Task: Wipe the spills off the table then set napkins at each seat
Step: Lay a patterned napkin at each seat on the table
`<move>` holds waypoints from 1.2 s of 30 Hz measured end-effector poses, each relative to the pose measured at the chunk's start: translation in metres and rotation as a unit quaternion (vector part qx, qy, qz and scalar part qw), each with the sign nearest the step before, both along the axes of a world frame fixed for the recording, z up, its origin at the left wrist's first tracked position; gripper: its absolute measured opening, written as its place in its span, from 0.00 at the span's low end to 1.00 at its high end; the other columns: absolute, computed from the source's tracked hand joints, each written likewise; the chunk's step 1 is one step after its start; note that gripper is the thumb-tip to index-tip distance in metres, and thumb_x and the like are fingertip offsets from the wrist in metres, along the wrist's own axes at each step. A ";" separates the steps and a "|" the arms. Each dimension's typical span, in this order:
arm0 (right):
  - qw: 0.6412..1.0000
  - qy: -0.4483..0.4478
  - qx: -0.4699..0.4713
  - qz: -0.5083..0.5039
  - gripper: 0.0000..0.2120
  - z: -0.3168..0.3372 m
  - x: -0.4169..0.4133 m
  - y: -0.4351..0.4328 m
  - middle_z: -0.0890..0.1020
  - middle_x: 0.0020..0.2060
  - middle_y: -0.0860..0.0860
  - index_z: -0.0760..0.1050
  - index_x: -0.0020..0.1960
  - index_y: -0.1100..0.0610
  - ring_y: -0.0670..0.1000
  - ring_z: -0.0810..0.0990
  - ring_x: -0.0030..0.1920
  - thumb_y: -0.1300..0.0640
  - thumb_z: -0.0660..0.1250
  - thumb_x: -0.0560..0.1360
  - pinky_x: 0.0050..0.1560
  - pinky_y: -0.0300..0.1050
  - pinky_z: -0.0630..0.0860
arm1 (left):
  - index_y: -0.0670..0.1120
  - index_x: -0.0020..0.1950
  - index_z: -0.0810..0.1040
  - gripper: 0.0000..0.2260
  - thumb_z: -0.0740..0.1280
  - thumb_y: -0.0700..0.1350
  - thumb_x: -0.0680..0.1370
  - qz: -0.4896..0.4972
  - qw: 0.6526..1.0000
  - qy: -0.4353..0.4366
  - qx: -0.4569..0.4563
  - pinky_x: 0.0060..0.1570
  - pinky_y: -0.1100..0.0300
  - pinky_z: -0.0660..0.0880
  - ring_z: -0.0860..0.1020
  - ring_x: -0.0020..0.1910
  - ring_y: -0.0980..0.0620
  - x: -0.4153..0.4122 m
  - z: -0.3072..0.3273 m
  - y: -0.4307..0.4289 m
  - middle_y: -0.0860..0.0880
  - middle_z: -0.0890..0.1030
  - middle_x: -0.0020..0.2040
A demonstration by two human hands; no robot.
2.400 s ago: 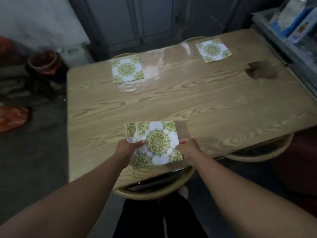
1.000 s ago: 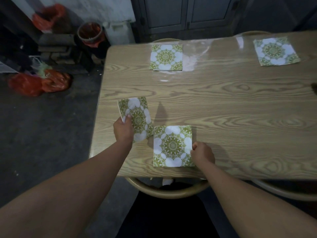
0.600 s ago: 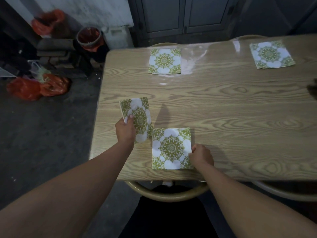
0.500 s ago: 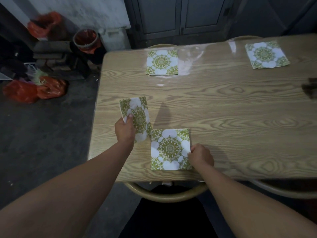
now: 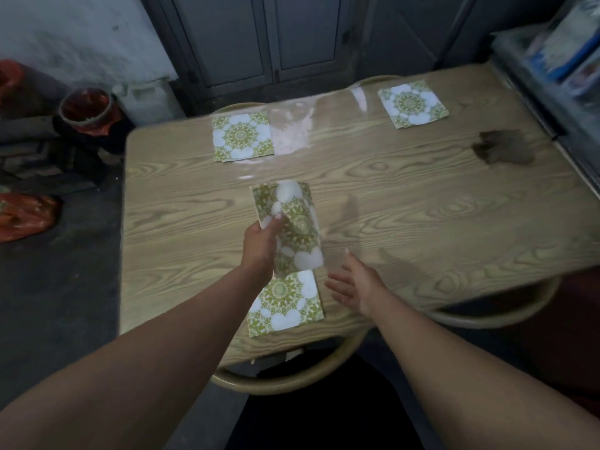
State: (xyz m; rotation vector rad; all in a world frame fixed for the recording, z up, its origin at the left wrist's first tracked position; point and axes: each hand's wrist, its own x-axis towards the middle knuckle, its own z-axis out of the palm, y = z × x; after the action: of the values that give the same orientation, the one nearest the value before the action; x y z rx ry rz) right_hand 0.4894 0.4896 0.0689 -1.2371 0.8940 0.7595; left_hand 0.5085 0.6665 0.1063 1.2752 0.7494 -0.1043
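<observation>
Three green-and-white patterned napkins lie flat on the wooden table: one at the near edge, one at the far left seat, one at the far right seat. My left hand holds a further napkin lifted above the table, just beyond the near one. My right hand hovers with fingers spread just right of the near napkin, touching nothing. A crumpled brown cloth rests near the table's right edge.
Round chair backs show at the near edge and near right, and two more at the far side. Shelving with packages stands at the right. Red bags and a bucket sit on the floor at left.
My right hand let go of the near napkin and opened beside it. My left hand carried its napkin rightwards, over the near one. The view shifted right.
</observation>
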 end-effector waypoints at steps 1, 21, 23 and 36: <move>0.998 0.016 0.039 -0.036 0.22 -0.001 0.000 -0.008 0.81 0.51 0.55 0.68 0.59 0.54 0.57 0.82 0.52 0.38 0.64 0.75 0.53 0.54 0.79 | 0.43 0.53 0.80 0.07 0.67 0.44 0.78 -0.026 0.999 0.014 -0.030 0.51 0.47 0.79 0.82 0.51 0.41 0.000 0.002 -0.007 0.41 0.84 0.51; 0.994 -0.051 -0.081 0.048 0.08 0.000 0.004 -0.250 0.84 0.46 0.61 0.79 0.49 0.62 0.58 0.83 0.43 0.68 0.70 0.71 0.49 0.55 0.81 | 0.39 0.56 0.77 0.10 0.68 0.39 0.76 -0.157 0.968 0.197 -0.010 0.52 0.47 0.77 0.80 0.47 0.40 -0.024 -0.027 -0.231 0.42 0.82 0.48; 0.993 -0.060 -0.092 0.046 0.08 -0.004 0.008 -0.278 0.83 0.45 0.60 0.78 0.50 0.63 0.57 0.83 0.41 0.69 0.69 0.71 0.43 0.49 0.81 | 0.38 0.59 0.77 0.12 0.67 0.37 0.76 -0.156 0.969 0.192 -0.001 0.51 0.47 0.76 0.80 0.51 0.39 -0.026 -0.028 -0.258 0.40 0.82 0.52; 0.981 -0.098 -0.163 0.039 0.05 -0.013 0.056 -0.337 0.84 0.51 0.57 0.80 0.47 0.58 0.58 0.82 0.54 0.62 0.71 0.72 0.59 0.56 0.78 | 0.36 0.61 0.76 0.13 0.63 0.34 0.77 -0.135 0.972 0.183 0.065 0.43 0.53 0.76 0.78 0.49 0.41 0.019 -0.034 -0.318 0.38 0.80 0.54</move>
State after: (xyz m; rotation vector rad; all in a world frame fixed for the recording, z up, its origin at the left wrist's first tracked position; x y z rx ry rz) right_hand 0.5454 0.1529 0.0560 -1.6144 0.8305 0.5535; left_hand 0.5275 0.3485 0.0724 1.4994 0.9030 -0.5307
